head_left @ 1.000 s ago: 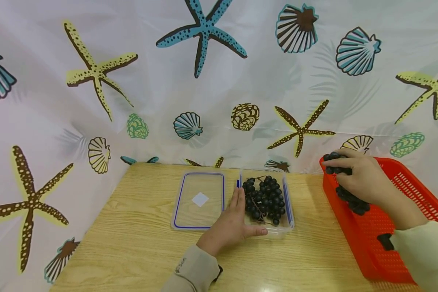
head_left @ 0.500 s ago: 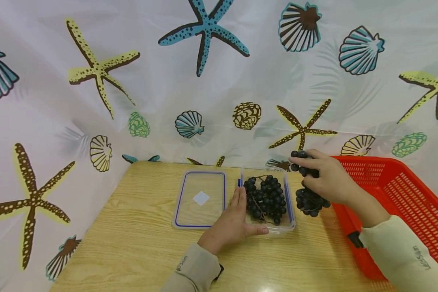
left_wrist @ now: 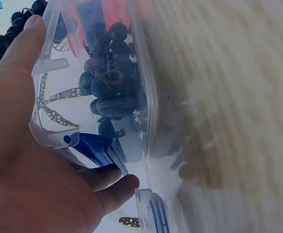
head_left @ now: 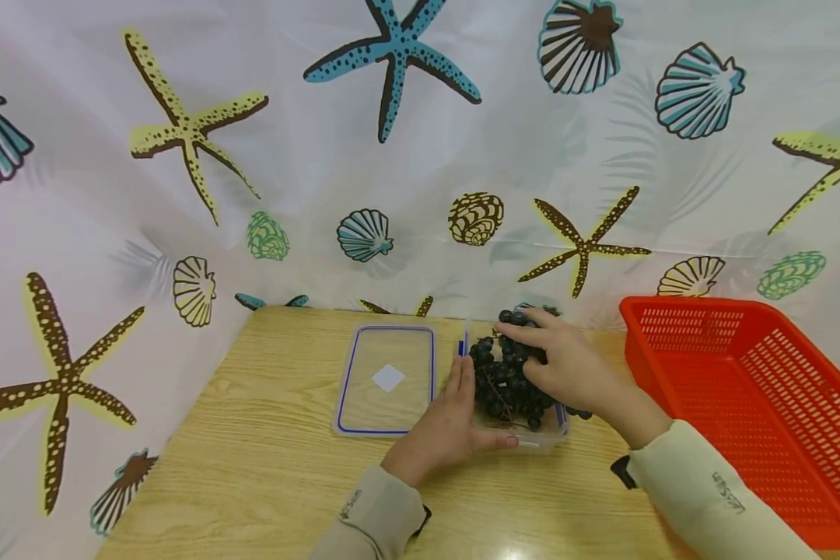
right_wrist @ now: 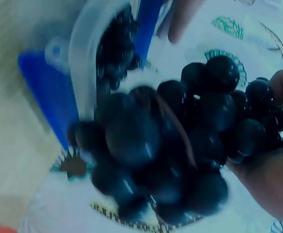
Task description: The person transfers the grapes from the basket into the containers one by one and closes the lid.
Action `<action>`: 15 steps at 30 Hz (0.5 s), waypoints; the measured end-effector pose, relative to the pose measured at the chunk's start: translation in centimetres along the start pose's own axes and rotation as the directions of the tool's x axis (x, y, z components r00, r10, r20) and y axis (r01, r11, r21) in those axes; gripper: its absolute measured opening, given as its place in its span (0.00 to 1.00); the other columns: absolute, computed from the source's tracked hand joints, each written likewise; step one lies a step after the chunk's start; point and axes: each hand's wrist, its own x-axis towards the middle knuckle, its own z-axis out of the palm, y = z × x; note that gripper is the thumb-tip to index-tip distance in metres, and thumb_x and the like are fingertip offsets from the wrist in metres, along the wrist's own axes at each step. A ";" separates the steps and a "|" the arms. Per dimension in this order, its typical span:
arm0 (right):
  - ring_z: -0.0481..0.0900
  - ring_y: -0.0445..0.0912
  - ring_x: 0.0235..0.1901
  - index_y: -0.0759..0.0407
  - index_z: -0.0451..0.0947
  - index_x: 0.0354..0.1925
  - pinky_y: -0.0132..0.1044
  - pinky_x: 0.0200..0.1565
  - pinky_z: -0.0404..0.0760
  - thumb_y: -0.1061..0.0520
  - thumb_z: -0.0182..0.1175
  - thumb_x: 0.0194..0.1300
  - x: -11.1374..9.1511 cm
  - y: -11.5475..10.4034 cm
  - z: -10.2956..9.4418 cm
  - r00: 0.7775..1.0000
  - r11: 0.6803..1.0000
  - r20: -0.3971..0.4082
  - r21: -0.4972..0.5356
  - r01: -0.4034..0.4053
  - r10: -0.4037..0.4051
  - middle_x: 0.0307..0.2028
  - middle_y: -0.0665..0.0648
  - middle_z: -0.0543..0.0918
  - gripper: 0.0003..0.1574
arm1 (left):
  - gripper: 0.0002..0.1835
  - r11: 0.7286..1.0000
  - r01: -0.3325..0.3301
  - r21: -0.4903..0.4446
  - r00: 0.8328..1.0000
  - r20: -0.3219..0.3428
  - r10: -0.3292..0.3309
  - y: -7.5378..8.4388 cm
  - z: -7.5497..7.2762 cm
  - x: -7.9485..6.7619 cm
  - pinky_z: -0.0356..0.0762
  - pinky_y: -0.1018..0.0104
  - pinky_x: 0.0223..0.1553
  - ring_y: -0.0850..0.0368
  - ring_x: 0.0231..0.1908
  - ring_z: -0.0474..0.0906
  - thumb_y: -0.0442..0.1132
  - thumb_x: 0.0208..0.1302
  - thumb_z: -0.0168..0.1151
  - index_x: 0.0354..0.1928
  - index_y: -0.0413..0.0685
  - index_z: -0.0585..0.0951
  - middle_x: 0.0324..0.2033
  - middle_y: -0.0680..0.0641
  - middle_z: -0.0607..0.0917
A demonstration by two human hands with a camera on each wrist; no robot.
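My right hand (head_left: 577,373) grips a bunch of dark grapes (right_wrist: 146,145) over the right side of a clear plastic container (head_left: 537,445). The held bunch hangs below the fingers and overlaps the rim in the head view. Inside the container lie other dark grapes (head_left: 495,398) on brown stems. My left hand (head_left: 439,432) rests against the container's near left corner, its fingers straight along the left side and the thumb along the front wall. Blue clips (left_wrist: 93,148) show on the container in the left wrist view.
A clear lid with a blue seal (head_left: 360,389) lies flat on the wooden table (head_left: 266,459), left of the container. On the right stands a red slotted plastic basket (head_left: 700,373). A curtain printed with starfish and shells (head_left: 287,155) hangs behind the table.
My right hand has carried the grape bunch leftward from the red basket to above the container. My left hand has stayed at the container's corner.
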 end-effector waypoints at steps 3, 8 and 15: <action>0.80 0.64 0.53 0.54 0.73 0.71 0.44 0.29 0.77 0.71 0.58 0.62 0.6 -0.6 1.7 0.999 0.999 -0.027 0.009 0.037 -0.037 0.71 0.73 0.63 0.39 | 0.70 1.000 -0.007 -0.010 1.000 0.000 0.007 -0.3 0.0 -0.1 0.63 0.41 0.67 0.35 0.74 0.50 0.73 0.55 0.66 0.80 0.45 0.32 0.79 0.39 0.32; 0.66 0.67 0.66 0.55 0.71 0.72 0.57 0.53 0.78 0.71 0.58 0.63 1.1 -1.3 4.2 0.996 0.994 -0.062 0.081 0.070 -0.065 0.70 0.71 0.65 0.40 | 0.70 0.998 -0.031 -0.052 0.999 -0.008 0.031 -0.6 0.0 -0.1 0.60 0.41 0.68 0.35 0.75 0.47 0.71 0.56 0.68 0.79 0.48 0.30 0.78 0.39 0.31; 0.61 0.68 0.69 0.51 0.63 0.76 0.58 0.57 0.75 0.68 0.56 0.69 0.9 -1.6 7.0 0.996 0.969 -0.045 0.239 -0.059 0.072 0.74 0.72 0.56 0.41 | 0.71 0.996 -0.079 -0.036 0.997 -0.030 0.078 -0.8 0.0 -0.2 0.58 0.42 0.69 0.39 0.76 0.39 0.71 0.55 0.68 0.79 0.54 0.26 0.78 0.38 0.30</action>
